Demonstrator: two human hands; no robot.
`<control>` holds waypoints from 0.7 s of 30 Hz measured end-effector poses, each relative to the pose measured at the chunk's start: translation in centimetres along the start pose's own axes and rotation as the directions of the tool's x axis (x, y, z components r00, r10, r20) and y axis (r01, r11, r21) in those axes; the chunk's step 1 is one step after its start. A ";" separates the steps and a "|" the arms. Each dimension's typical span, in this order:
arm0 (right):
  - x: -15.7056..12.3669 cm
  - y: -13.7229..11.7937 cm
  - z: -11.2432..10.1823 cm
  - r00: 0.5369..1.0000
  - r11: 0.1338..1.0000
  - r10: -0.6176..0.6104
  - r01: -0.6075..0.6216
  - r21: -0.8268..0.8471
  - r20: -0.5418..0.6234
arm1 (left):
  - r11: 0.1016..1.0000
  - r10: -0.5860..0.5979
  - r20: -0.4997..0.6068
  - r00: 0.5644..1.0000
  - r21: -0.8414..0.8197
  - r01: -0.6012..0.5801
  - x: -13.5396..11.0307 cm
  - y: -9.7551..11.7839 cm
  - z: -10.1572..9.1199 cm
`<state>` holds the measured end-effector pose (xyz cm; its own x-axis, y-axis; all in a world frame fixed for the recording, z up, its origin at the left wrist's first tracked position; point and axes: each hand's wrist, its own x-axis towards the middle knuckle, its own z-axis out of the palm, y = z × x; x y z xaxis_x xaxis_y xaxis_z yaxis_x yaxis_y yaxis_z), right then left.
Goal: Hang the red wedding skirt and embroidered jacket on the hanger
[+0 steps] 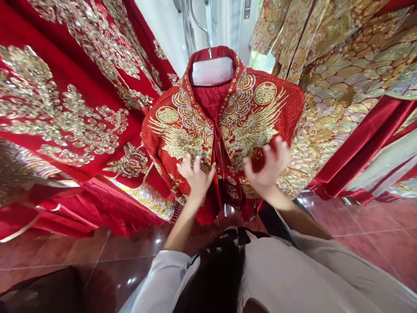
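A red jacket (295,102) with gold and silver embroidery hangs on a hanger (213,71) with a metal hook, its collar upright and its front edges close together. Over the jacket's lower left front is my left hand (197,176), fingers spread, holding nothing. My right hand (269,169) is before the lower right front, slightly blurred, its fingers apart and also holding nothing. Whether either hand touches the cloth I cannot tell. Red lining shows inside the neck opening.
At the left hangs a red gown (130,117) with beaded gold patterns. A gold scale-patterned garment (342,100) hangs at the right, with red velvet cloth (355,152) beside it. Reddish floor tiles (368,230) lie below. A dark object (42,291) stands at the lower left.
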<state>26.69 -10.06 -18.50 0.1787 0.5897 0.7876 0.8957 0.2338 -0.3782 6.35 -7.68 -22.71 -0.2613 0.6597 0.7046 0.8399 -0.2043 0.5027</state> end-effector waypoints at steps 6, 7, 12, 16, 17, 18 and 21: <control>-5.1 0.2 7.0 0.970 0.981 0.191 -0.192 -0.006 0.148 | 0.992 -0.119 0.090 0.989 0.061 0.114 -6.6 -2.3 3.9; -4.9 0.9 7.1 0.967 0.979 0.194 -0.202 0.038 0.165 | 0.992 -0.115 0.098 0.989 0.061 0.109 -6.6 -2.9 3.5; -4.2 2.1 5.2 0.911 0.939 0.199 -0.282 0.194 0.362 | 0.977 -0.148 0.253 0.956 -0.114 0.181 -6.1 -4.1 1.7; -4.6 -0.5 1.6 0.860 0.874 0.166 -0.355 0.332 0.482 | 0.960 -0.097 0.307 0.947 -0.224 0.171 -9.0 -1.5 0.5; -4.5 -1.5 0.4 0.865 0.861 0.082 -0.312 0.402 0.494 | 0.955 -0.080 0.324 0.943 -0.245 0.165 -10.2 -0.6 0.0; -4.4 -2.4 -0.8 0.864 0.846 -0.016 -0.257 0.467 0.503 | 0.951 -0.064 0.339 0.939 -0.264 0.161 -11.2 0.3 -0.5; -3.6 -4.5 -2.8 0.805 0.854 -0.205 -0.131 0.503 0.557 | 0.928 -0.053 0.341 0.938 -0.331 0.173 -13.1 2.2 -1.5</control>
<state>23.14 -15.37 -18.27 -0.2663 0.8574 0.4404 0.5370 0.5114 -0.6709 10.97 -17.83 -30.08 -0.1274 0.8768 0.4637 0.5763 -0.3150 0.7541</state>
